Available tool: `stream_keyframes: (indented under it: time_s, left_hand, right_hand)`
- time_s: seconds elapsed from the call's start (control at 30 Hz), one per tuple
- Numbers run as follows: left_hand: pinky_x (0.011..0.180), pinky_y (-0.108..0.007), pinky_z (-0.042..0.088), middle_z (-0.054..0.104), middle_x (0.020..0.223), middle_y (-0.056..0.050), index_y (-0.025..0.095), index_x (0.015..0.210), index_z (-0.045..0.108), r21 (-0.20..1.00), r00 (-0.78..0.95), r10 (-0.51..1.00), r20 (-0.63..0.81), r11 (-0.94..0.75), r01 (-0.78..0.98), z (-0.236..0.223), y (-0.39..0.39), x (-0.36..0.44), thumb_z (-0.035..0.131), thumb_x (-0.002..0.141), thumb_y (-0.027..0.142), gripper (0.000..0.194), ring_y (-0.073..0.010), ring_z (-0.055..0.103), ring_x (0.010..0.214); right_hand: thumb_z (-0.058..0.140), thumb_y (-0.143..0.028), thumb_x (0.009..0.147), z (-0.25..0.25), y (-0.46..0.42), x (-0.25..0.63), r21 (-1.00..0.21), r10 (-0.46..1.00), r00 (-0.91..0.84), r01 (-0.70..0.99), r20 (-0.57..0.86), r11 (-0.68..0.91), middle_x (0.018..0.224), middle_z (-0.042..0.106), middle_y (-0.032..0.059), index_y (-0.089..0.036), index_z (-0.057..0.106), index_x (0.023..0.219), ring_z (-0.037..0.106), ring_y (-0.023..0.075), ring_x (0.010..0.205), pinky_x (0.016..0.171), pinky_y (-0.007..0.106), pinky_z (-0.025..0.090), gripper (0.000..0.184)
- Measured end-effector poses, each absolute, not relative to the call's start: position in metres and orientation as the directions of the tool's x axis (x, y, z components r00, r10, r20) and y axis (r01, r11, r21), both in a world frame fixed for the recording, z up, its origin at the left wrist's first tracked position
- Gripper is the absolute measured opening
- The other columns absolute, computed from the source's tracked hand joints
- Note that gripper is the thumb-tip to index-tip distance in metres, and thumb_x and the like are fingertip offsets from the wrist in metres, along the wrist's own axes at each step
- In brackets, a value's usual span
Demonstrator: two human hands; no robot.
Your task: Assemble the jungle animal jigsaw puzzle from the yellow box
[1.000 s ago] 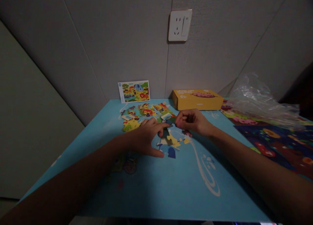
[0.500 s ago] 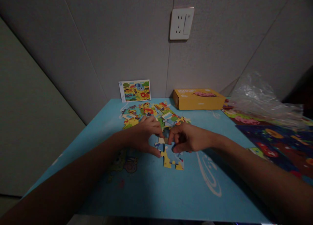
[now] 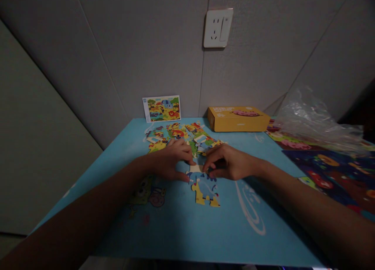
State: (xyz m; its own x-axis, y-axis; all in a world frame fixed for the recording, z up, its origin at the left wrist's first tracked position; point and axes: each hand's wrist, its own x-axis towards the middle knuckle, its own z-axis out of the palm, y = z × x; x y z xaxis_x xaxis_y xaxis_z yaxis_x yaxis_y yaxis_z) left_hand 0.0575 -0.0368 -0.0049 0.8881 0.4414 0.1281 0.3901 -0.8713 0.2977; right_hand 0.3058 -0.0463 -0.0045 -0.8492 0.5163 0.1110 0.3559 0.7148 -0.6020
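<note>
On the blue table (image 3: 181, 231) lies a small joined cluster of puzzle pieces (image 3: 205, 188), blue and yellow. My left hand (image 3: 171, 160) rests on the table at the cluster's upper left, fingers curled, thumb and fingertips touching the top pieces. My right hand (image 3: 227, 164) is at its upper right, fingers bent in a pinch on the top edge of the cluster. Both hands meet over a pale piece (image 3: 195, 168). Behind them lies a heap of loose coloured puzzle pieces (image 3: 178, 135).
A reference picture card (image 3: 161, 108) leans against the wall. A yellow box (image 3: 237, 118) lies at the table's back. A crumpled clear plastic bag (image 3: 310, 121) lies on a dark patterned mat (image 3: 334, 168) at right. A wall socket (image 3: 218, 27) is above.
My right hand came down from the loose heap to the joined cluster and met my left hand. The cluster has shifted a little toward me and now shows below the hands.
</note>
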Motion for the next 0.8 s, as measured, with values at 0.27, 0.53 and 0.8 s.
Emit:
stream_keyframes:
  time_s: [0.27, 0.53, 0.8]
  left_hand:
    - [0.087, -0.039, 0.030, 0.061, 0.097, -0.006, 0.022, 0.097, 0.069, 0.281, 0.884, 0.445, 0.141, -0.875, 0.395, -0.007, -0.037, 0.059, 0.072, 0.073, 0.055, 0.040, -0.0257, 0.046, 0.100]
    - [0.087, -0.038, 0.030, 0.060, 0.099, -0.007, 0.021, 0.097, 0.067, 0.249, 0.890, 0.432, 0.146, -0.887, 0.390, -0.006, -0.038, 0.058, 0.074, 0.071, 0.057, 0.045, -0.0258, 0.045, 0.100]
    - [0.085, -0.037, 0.030, 0.059, 0.093, -0.005, 0.019, 0.091, 0.062, 0.215, 0.882, 0.444, 0.160, -0.887, 0.408, -0.005, -0.042, 0.063, 0.075, 0.067, 0.060, 0.049, -0.0250, 0.046, 0.096]
  right_hand:
    - [0.067, -0.018, 0.075, -0.010, -0.050, 0.299, -0.662, 0.494, -0.863, 0.311, 0.104, 0.682, 0.066, 0.062, 0.0014, -0.013, 0.076, 0.084, 0.051, 0.0092, 0.057, 0.055, 0.020, 0.040, 0.013]
    - [0.071, -0.025, 0.072, -0.009, -0.053, 0.300, -0.629, 0.565, -0.825, 0.424, 0.029, 0.652, 0.060, 0.061, 0.0008, -0.013, 0.071, 0.070, 0.050, 0.0088, 0.052, 0.049, 0.020, 0.037, 0.012]
    - [0.074, -0.029, 0.070, -0.007, -0.055, 0.303, -0.617, 0.593, -0.802, 0.501, -0.067, 0.607, 0.051, 0.053, -0.0043, -0.014, 0.066, 0.064, 0.043, 0.0068, 0.045, 0.045, 0.020, 0.028, 0.018]
